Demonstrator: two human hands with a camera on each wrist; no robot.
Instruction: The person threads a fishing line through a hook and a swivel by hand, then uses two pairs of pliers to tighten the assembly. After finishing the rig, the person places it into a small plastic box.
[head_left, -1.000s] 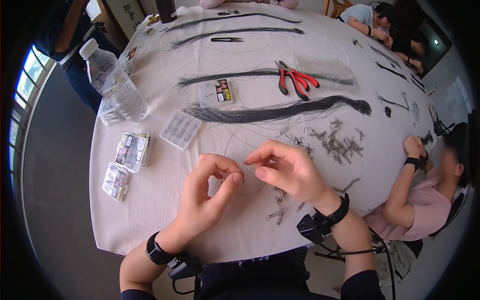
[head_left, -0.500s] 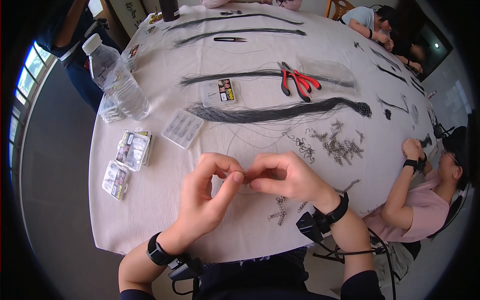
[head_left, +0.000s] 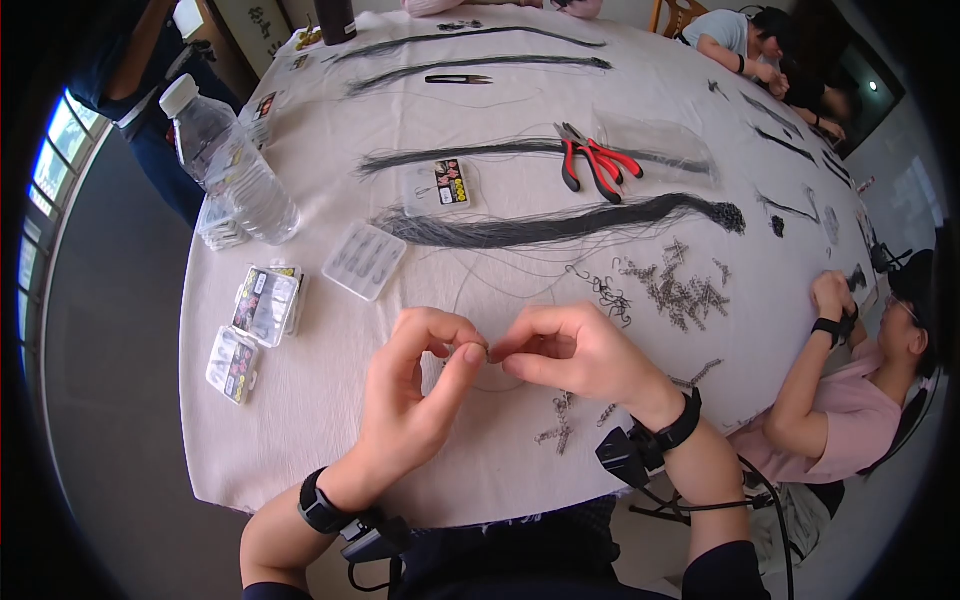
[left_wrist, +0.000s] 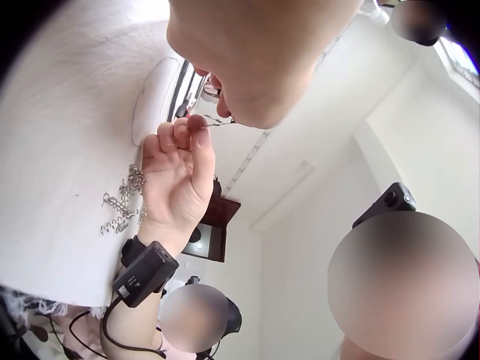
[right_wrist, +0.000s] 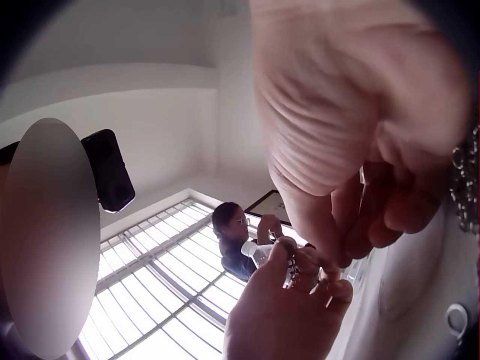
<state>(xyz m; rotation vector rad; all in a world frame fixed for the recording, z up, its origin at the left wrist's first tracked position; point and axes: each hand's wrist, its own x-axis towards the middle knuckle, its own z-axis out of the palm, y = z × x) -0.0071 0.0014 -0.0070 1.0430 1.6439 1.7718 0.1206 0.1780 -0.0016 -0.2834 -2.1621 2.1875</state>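
My left hand pinches a small piece of coiled metal wire between thumb and index finger, mostly hidden by the fingers. Meeting it fingertip to fingertip over the near part of the table, my right hand has thumb and index finger together on a thin strand, which runs between the hands in the left wrist view. A fine line loops over the cloth around the hands. Right of them lie loose fish hooks and a pile of coiled wire springs.
Behind the hands stretches a thick bundle of dark line, with red-handled pliers beyond. Clear hook boxes and a water bottle stand to the left. More springs lie close to my right wrist. Another person sits at right.
My right hand has moved left to meet the left fingertips, and its thumb and index finger have come together. My left hand keeps its pinch almost in place.
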